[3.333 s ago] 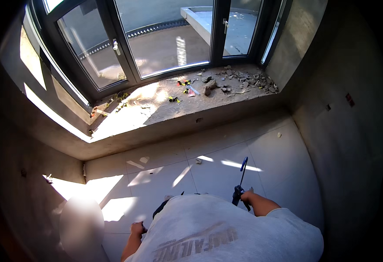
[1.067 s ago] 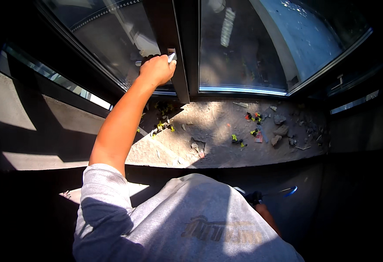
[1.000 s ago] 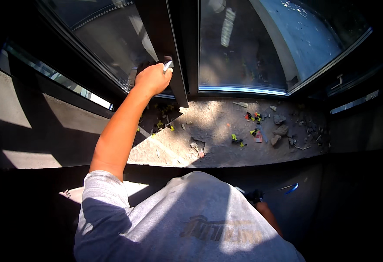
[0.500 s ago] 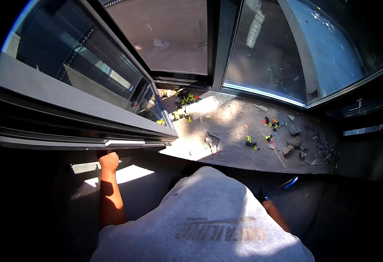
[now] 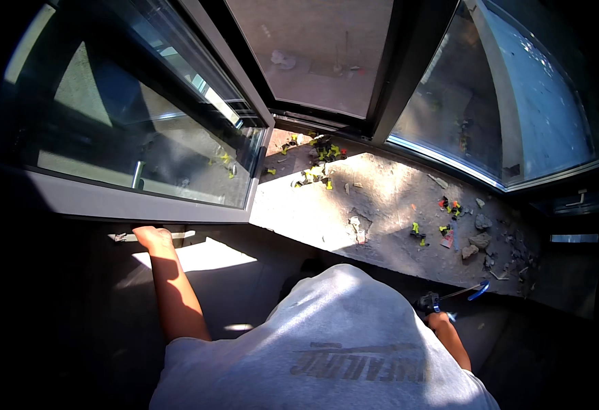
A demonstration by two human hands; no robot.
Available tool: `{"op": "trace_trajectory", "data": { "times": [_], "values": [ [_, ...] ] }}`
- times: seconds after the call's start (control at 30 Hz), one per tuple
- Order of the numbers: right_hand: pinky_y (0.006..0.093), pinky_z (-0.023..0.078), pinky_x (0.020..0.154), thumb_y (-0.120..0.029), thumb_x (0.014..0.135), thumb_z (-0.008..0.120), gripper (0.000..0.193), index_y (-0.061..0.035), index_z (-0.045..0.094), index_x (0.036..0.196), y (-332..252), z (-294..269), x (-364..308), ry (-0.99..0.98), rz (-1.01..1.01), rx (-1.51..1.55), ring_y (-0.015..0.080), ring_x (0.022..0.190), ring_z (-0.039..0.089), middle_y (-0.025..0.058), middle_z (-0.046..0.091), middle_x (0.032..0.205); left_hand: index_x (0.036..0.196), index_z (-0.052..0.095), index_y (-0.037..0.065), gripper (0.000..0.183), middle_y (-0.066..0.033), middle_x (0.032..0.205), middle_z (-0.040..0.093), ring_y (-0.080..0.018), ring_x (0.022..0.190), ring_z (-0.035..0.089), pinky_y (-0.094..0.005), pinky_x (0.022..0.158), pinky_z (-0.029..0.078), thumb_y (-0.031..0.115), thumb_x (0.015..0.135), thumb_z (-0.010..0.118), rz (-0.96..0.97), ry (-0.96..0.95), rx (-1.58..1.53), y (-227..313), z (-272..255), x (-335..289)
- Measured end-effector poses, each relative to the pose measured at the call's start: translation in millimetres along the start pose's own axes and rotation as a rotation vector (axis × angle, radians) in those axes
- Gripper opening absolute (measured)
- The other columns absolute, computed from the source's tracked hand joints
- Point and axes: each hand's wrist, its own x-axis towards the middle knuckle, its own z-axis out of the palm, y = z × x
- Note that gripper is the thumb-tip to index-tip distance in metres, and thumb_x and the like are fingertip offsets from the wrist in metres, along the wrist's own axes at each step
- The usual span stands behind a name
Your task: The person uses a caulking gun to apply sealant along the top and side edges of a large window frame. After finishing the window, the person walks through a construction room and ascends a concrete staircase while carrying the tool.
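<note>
My left hand (image 5: pixel 153 237) is at the lower edge of the swung-in window sash (image 5: pixel 142 210), closed on that edge with the fingertips hidden by the frame. The sash is dark-framed and glazed, with a small handle (image 5: pixel 138 175) showing through or on the glass. Low on the right, my right hand (image 5: pixel 439 321) is closed around a dark hand tool (image 5: pixel 428 302). A thin rod with a blue end (image 5: pixel 478 290) extends from it toward the sill; its exact kind I cannot make out.
The dusty concrete sill (image 5: pixel 388 219) carries yellow and black plastic pieces (image 5: pixel 327 150), a smaller cluster with red ones (image 5: pixel 450 206), and stone chunks (image 5: pixel 479 240). Fixed panes (image 5: pixel 320 61) stand behind it. A handle (image 5: pixel 577 199) is at the far right.
The sash has turned, its lower corner shifting left and more of its glass showing. My left hand has moved slightly left and up with it. The right-hand tool shows more. The view has shifted.
</note>
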Motion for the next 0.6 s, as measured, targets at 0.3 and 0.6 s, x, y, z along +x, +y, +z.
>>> {"op": "trace_trajectory", "data": {
  "times": [0.3,0.6],
  "values": [
    [0.0463,0.044,0.047,-0.021,0.089,0.075,0.029,0.0052,0.068,0.079,-20.4,3.7,-36.8,0.007,-0.044,-0.076,0.0312,0.048,0.059,0.0182,0.062,0.061,0.125,0.066,0.007,0.039,-0.0057,0.125,0.069,-0.0266,0.113,0.065,-0.0436,0.100,0.053,0.037,0.102,0.057,0.009,0.003,-0.067,11.2,5.3,64.5],
    [0.0435,0.038,0.041,-0.013,0.085,0.077,0.025,0.0029,0.065,0.072,-58.3,18.4,-73.2,-0.056,0.106,0.083,0.0268,0.042,0.055,0.0138,0.058,0.056,0.131,0.061,0.009,0.047,-0.0040,0.131,0.066,-0.0236,0.117,0.062,-0.0426,0.107,0.043,0.043,0.100,0.057,0.010,0.193,0.058,22.6,8.8,73.5]
  ]
}}
